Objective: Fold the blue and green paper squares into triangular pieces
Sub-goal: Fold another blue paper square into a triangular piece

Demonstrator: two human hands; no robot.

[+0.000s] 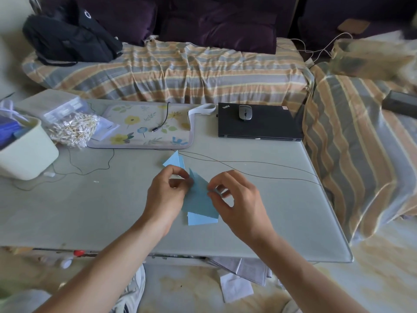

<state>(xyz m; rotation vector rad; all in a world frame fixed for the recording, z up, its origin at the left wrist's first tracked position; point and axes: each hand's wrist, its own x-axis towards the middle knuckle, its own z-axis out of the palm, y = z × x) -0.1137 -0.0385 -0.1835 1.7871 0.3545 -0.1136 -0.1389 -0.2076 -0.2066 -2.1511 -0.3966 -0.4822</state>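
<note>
Item, nearest: a light blue paper piece [202, 219] is lying flat on the table [90, 211], peeking out just below the blue paper square [198, 197]. The square is being held between both hands, long axis running toward and away from the person. The left hand [165, 195] is pinching its left edge, grip clamped on paper; the right hand [237, 199] is pinching the right corner likewise. Both hands are equally near. Beyond the square, a folded blue triangle [173, 160] is resting finished. Farther behind the square, a floral mat [146, 125] and laptop [259, 123]. No green paper is showing.
</note>
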